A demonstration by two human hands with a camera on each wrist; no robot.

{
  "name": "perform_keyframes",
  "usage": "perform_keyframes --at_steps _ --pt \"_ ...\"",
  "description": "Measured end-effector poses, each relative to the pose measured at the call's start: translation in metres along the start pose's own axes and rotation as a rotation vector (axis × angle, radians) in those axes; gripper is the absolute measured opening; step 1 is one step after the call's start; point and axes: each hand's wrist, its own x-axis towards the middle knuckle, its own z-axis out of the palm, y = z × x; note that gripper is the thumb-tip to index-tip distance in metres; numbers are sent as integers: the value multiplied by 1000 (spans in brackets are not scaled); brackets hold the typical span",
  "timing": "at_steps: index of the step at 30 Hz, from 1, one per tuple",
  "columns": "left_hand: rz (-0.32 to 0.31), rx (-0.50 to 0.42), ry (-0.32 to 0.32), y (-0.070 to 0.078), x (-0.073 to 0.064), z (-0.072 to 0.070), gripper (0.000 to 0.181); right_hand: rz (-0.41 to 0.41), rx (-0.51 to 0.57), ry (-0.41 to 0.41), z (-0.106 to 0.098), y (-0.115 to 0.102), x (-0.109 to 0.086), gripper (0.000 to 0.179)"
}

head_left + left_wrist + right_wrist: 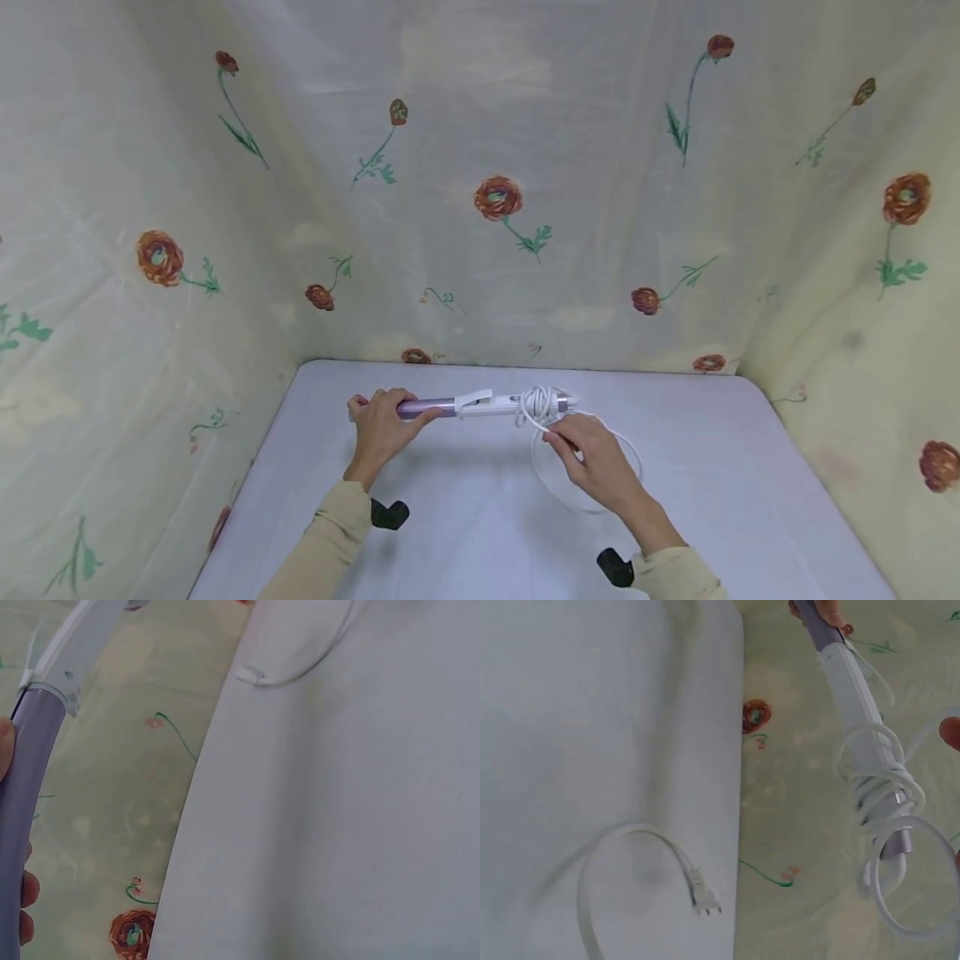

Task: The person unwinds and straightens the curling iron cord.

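Note:
A curling iron (495, 407) with a purple barrel and a white handle is held level above the table. My left hand (385, 427) grips the barrel, thumb on the near side and fingers behind it, as the left wrist view also shows. Several turns of white cord (885, 784) are wound around the handle's right end. At that end my right hand (596, 458) pinches the cord between thumb and fingers. From there a loose loop hangs down, ending in a two-pin plug (703, 898) low over the tabletop.
The white table (465, 533) lies below, its far edge close to a flower-printed curtain (585, 275) that encloses the back and both sides. Black pieces (390, 514) sit at both wrists by the beige sleeves (322, 533).

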Motion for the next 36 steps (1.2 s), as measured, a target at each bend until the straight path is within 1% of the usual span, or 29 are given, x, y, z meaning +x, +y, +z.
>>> perform_keyframes --at_steps 3,6,8,10,12,15,18,21,23,25,27,31,33,35,36 --pt "8 -9 17 -1 1 -1 55 -27 -63 14 -7 4 10 7" --pt "15 -8 43 -2 1 -2 54 -29 -126 22 -10 7 18 7" --pt "16 8 58 -4 0 -3 54 -24 -175 19 -10 9 21 4" --pt "22 34 50 -5 -1 -3 54 -14 -206 11 -11 12 25 4" --pt "33 55 31 -5 -3 -2 54 -21 -227 1 -11 16 29 7" --pt "59 64 5 -7 -5 0 54 -44 -235 -15 -12 24 37 8" --pt "101 46 8 -9 -6 1 53 -49 -227 -39 -14 34 43 6" --pt "136 19 14 -11 -6 2 51 -42 -196 -55 -15 44 47 5" --pt "150 7 3 -14 -6 1 49 -29 -161 -59 -14 51 47 4" --pt "157 -3 -11 -15 -6 0 49 11 -106 -63 -12 58 45 3" --pt "157 -12 -25 -14 -5 -2 48 80 -41 -72 -11 66 44 5" --pt "140 -26 -54 -14 -3 -5 47 303 99 -140 -12 78 36 15" --pt "125 -42 -68 -15 -3 -6 46 394 131 -182 -11 83 32 20" --pt "106 -66 -76 -16 -3 -7 44 446 146 -218 -8 87 28 23" --pt "92 -81 -80 -16 -3 -7 44 457 152 -226 -6 88 26 23"
